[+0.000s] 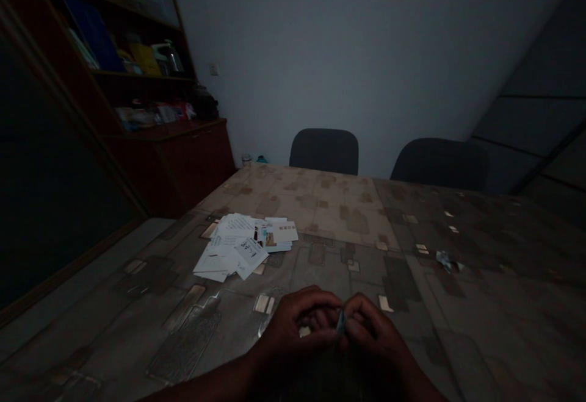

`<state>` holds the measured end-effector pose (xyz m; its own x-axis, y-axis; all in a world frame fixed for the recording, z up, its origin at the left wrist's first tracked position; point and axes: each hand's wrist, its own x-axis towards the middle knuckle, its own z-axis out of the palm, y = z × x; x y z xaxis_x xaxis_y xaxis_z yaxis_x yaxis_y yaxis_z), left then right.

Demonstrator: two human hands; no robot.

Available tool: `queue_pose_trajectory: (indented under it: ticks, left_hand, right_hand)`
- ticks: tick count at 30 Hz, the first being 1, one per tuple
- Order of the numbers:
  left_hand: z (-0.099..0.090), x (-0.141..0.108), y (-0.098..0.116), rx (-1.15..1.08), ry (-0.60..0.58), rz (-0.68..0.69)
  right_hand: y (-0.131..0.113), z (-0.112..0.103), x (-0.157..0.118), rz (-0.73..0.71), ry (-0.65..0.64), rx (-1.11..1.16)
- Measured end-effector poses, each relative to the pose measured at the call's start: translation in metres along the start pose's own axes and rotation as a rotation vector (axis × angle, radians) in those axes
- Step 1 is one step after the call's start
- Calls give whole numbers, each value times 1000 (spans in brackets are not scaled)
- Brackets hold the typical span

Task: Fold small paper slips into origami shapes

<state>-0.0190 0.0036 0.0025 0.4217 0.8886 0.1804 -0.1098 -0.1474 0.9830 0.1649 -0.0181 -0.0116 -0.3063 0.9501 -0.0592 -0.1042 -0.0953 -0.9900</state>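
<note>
Small piece [340,323] pinched between left hand [306,318], right hand [372,327].

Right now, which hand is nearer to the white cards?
Left. The left hand is on the near side of the white cards, to their right, not touching them; the right hand is farther right, beyond the left.

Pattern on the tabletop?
Tabletop: scattered rounded squares and rectangles, in brown and beige tones; best seen in head view.
</note>
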Motion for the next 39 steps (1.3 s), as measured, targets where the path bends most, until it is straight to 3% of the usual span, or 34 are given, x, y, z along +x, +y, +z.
queue_pose_trajectory:
  ticks: [4, 13, 21, 29, 33, 39]
  left_hand:
    - [0, -1, -3, -105, 23, -86]
    - [1, -3, -3, 47, -55, -4]
    - [-3, 0, -6, -51, -90, -106]
    - [2, -1, -5, -177, -34, -260]
    - [5, -1, 0, -121, 32, -257]
    - [9, -2, 0, -4, 84, -268]
  right_hand:
    - [2, 0, -1, -6, 16, 29]
    - [1, -1, -4, 38, -59, 178]
    - [8, 0, -4, 71, -82, 275]
    - [6, 0, -3, 26, 99, 45]
    - [2, 1, -1, -15, 220, -82]
    - [7, -2, 2, -67, 210, -279]
